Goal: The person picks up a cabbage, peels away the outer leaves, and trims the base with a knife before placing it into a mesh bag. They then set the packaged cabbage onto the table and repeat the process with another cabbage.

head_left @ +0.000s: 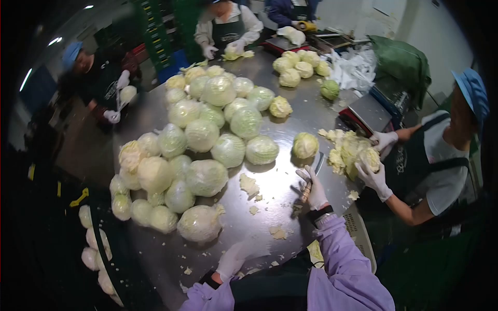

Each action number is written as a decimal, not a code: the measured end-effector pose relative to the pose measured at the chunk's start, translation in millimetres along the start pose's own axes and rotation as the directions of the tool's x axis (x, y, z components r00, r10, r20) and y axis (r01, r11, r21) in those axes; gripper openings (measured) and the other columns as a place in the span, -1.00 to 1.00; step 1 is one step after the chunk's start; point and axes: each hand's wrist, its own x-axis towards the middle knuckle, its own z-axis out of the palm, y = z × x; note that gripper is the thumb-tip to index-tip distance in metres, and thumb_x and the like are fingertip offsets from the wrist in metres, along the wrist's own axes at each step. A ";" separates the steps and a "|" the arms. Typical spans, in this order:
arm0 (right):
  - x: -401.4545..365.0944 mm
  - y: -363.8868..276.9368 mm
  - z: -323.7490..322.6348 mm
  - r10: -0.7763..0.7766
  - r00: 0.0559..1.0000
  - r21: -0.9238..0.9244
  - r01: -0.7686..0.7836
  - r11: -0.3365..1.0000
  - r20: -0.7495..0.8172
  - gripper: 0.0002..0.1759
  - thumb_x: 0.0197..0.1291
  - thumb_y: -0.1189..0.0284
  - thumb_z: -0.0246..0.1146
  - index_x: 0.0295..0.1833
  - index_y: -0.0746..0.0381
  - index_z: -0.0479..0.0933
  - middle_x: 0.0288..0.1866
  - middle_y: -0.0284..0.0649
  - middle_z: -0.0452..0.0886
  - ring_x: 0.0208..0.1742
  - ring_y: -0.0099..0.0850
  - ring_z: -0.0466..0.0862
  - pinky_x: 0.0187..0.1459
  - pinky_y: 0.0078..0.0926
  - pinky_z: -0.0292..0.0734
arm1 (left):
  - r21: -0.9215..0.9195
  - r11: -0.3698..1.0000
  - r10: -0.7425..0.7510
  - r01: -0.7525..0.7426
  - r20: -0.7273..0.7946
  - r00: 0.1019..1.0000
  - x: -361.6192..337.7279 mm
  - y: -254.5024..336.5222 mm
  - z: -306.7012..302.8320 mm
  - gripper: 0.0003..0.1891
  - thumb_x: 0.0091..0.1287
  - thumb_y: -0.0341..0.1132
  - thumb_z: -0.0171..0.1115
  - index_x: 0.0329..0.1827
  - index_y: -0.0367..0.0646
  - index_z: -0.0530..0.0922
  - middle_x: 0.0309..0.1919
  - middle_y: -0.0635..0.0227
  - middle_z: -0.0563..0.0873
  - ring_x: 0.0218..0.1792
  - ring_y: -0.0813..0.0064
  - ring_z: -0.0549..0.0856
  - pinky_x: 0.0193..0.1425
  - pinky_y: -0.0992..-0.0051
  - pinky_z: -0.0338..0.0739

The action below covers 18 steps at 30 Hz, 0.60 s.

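Observation:
My right hand (315,191), in a white glove, is closed around the handle of a knife (319,161), whose blade points up and away from me. Just beyond the knife sits a single yellowish cabbage (306,145). Near the table's front edge is my left hand (234,259), also gloved; its fingers are smeared by motion. A large wrapped cabbage (199,224) lies beyond it to the left. Loose leaf scraps (249,184) are scattered on the metal table (262,207) between my hands and the pile.
Many cabbages (202,135) are heaped at the left centre. A co-worker (415,160) at the right handles cabbage leaves; others stand at the far side and left. Scales (367,113), white plastic bags (353,67) and a smaller cabbage group (303,69) are at the back right.

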 end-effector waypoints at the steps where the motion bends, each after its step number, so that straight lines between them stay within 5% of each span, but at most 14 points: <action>1: -15.8 -16.0 8.6 0.191 0.959 -0.236 -0.139 0.962 0.211 -0.26 0.36 -0.02 0.09 0.49 0.16 0.15 0.06 -0.21 0.62 -0.57 -0.59 0.49 -0.23 -0.46 0.60 | -0.185 0.981 -0.050 0.048 -0.003 0.999 2.4 6.4 -3.0 -0.46 0.23 -0.20 0.30 0.29 -0.14 0.46 0.17 0.05 0.57 0.20 0.06 0.52 0.26 0.26 0.42; 3: -42.5 13.0 22.3 0.291 0.835 -0.493 -0.028 0.870 0.466 -0.27 0.33 0.09 0.20 0.47 0.24 0.19 -0.08 -0.23 0.64 -0.59 -0.61 0.49 -0.31 -0.53 0.57 | -0.109 0.994 0.008 -0.028 -0.183 0.983 11.2 18.8 -3.3 -0.58 0.27 -0.20 0.27 0.15 -0.16 0.56 0.01 0.06 0.66 0.10 0.10 0.59 0.18 0.29 0.48; 5: -86.0 27.8 36.3 0.626 0.625 -0.811 0.019 0.585 0.467 -0.28 0.27 0.22 0.29 0.43 0.30 0.24 -0.14 -0.21 0.65 -0.56 -0.62 0.51 -0.43 -0.63 0.50 | -0.146 0.987 -0.070 0.067 -0.016 0.997 19.0 37.1 -14.5 -0.55 0.25 -0.25 0.31 0.19 -0.15 0.52 0.07 0.14 0.63 0.04 0.21 0.65 0.10 0.40 0.52; 7: -72.1 111.8 -14.3 0.464 0.418 -0.622 0.581 0.524 0.781 -0.39 0.24 0.31 0.32 0.34 0.31 0.36 -0.15 -0.21 0.63 -0.52 -0.61 0.55 -0.50 -0.68 0.45 | -0.119 0.984 -0.133 0.132 -0.001 0.991 21.3 59.1 -27.2 -0.55 0.25 -0.22 0.32 0.19 -0.15 0.53 0.03 0.18 0.65 -0.01 0.21 0.66 0.07 0.40 0.54; 8: -68.4 102.6 -11.2 0.478 0.388 -0.611 0.593 0.525 0.788 -0.39 0.24 0.31 0.32 0.34 0.31 0.36 -0.15 -0.21 0.63 -0.52 -0.61 0.55 -0.50 -0.68 0.45 | -0.078 0.983 -0.164 0.168 0.052 0.985 20.1 64.0 -32.6 -0.54 0.25 -0.19 0.34 0.18 -0.14 0.53 -0.02 0.21 0.67 -0.05 0.22 0.67 0.04 0.41 0.55; 9: -69.1 82.1 -4.0 0.546 0.577 -0.775 0.284 0.564 0.608 -0.49 0.23 0.35 0.30 0.26 0.30 0.42 -0.17 -0.21 0.64 -0.50 -0.59 0.57 -0.48 -0.66 0.47 | -0.084 0.980 -0.181 0.182 0.020 0.983 15.2 62.4 -34.2 -0.54 0.25 -0.19 0.34 0.18 -0.14 0.53 -0.02 0.21 0.67 -0.05 0.22 0.67 0.04 0.41 0.55; 10: -67.6 61.5 5.1 0.627 0.686 -0.827 -0.065 0.558 0.369 -0.58 0.23 0.39 0.29 0.17 0.29 0.47 -0.19 -0.21 0.65 -0.48 -0.56 0.59 -0.46 -0.64 0.50 | -0.083 0.996 -0.037 0.026 -0.135 0.990 8.0 59.7 -34.6 -0.53 0.24 -0.17 0.35 0.18 -0.13 0.53 -0.05 0.22 0.68 -0.06 0.22 0.67 0.04 0.42 0.55; 11: -57.7 42.9 18.1 0.469 0.807 -0.664 -0.133 0.736 0.358 -0.69 0.22 0.41 0.27 0.05 0.28 0.48 -0.28 -0.24 0.63 -0.49 -0.54 0.60 -0.47 -0.63 0.51 | -0.048 0.990 0.111 -0.129 -0.278 0.954 1.3 56.7 -38.3 -0.52 0.23 -0.16 0.37 0.18 -0.12 0.53 -0.09 0.23 0.69 -0.07 0.21 0.68 0.05 0.42 0.55; 12: -42.6 23.6 24.0 0.309 0.907 -0.452 -0.156 0.878 0.287 -0.80 0.22 0.44 0.24 -0.07 0.27 0.49 -0.36 -0.27 0.62 -0.50 -0.52 0.61 -0.48 -0.62 0.53 | 0.037 0.989 0.150 -0.146 -0.319 0.936 -4.6 54.3 -49.8 -0.53 0.21 -0.22 0.39 0.17 -0.12 0.54 -0.07 0.19 0.69 -0.07 0.27 0.68 0.04 0.42 0.55; 13: -11.5 -6.1 1.7 0.321 0.913 -0.416 -0.198 0.887 0.251 -0.90 0.20 0.46 0.22 -0.21 0.20 0.46 -0.48 -0.33 0.58 -0.61 -0.51 0.55 -0.61 -0.62 0.48 | 0.046 0.989 0.148 -0.141 -0.332 0.931 -10.6 51.2 -64.8 -0.53 0.21 -0.22 0.39 0.17 -0.12 0.54 -0.07 0.19 0.69 -0.07 0.27 0.68 0.04 0.42 0.55; 14: 7.9 -16.8 -0.5 0.079 0.997 -0.151 -0.074 0.986 0.023 -0.80 0.26 0.27 0.25 -0.23 0.16 0.45 -0.60 -0.42 0.49 -0.74 -0.58 0.43 -0.75 -0.67 0.32 | 0.041 0.995 0.102 -0.093 -0.455 0.885 -17.1 50.6 -85.3 -0.54 0.20 -0.26 0.39 0.17 -0.13 0.54 -0.03 0.17 0.68 -0.05 0.28 0.68 0.05 0.43 0.55; 15: 29.8 -48.9 -14.7 0.220 0.969 -0.032 -0.218 0.975 0.109 -0.65 0.29 0.05 0.24 -0.22 0.11 0.46 -0.67 -0.48 0.40 -0.81 -0.64 0.32 -0.83 -0.70 0.17 | 0.030 0.998 0.058 -0.050 -0.567 0.822 -23.0 47.9 -107.5 -0.54 0.20 -0.31 0.39 0.17 -0.14 0.54 0.00 0.14 0.66 -0.03 0.30 0.67 0.05 0.43 0.55; 16: 48.6 -60.2 -25.9 0.051 0.996 -0.160 -0.062 0.985 -0.075 -0.54 0.27 -0.11 0.20 -0.19 0.10 0.48 -0.71 -0.55 0.28 -0.82 -0.68 0.25 -0.84 -0.71 0.10 | 0.066 0.998 0.039 0.009 -0.690 0.722 -27.3 38.6 -130.5 -0.54 0.18 -0.31 0.41 0.15 -0.18 0.55 0.04 0.13 0.65 0.01 0.26 0.66 0.09 0.39 0.53; 18: 55.2 -50.1 -45.1 -0.237 0.941 -0.279 0.167 0.946 -0.240 -0.59 0.29 0.01 0.23 -0.06 0.13 0.46 -0.60 -0.48 0.31 -0.78 -0.65 0.25 -0.79 -0.72 0.15 | -0.040 0.997 -0.066 0.063 -0.858 0.509 -30.8 7.9 -176.4 -0.53 0.18 -0.30 0.42 0.14 -0.24 0.55 0.09 0.13 0.63 0.07 0.23 0.63 0.14 0.36 0.49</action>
